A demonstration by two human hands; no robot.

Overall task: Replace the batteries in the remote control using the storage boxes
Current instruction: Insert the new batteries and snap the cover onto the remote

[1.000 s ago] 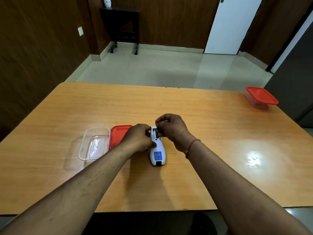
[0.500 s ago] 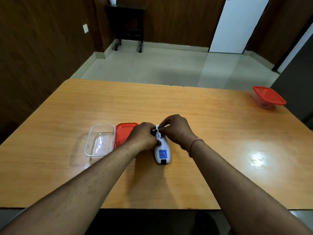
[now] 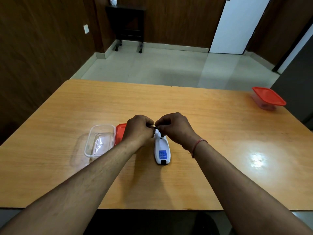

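Note:
The white remote control lies face down on the table, its blue sticker towards me and its far end under my hands. My left hand and my right hand meet fingertip to fingertip above that far end. Both pinch a small dark battery just over the open compartment. Left of the remote stands an open clear storage box that looks empty. Its red lid lies beside it, partly hidden by my left wrist.
A second storage box, closed with a red lid, sits at the far right corner of the wooden table. Beyond the table are tiled floor, a dark side table on wheels and a white door.
My left hand has slid from the remote's side up to its far end, where it now meets my right hand's fingertips. The view has shifted slightly; the remote and boxes have stayed put.

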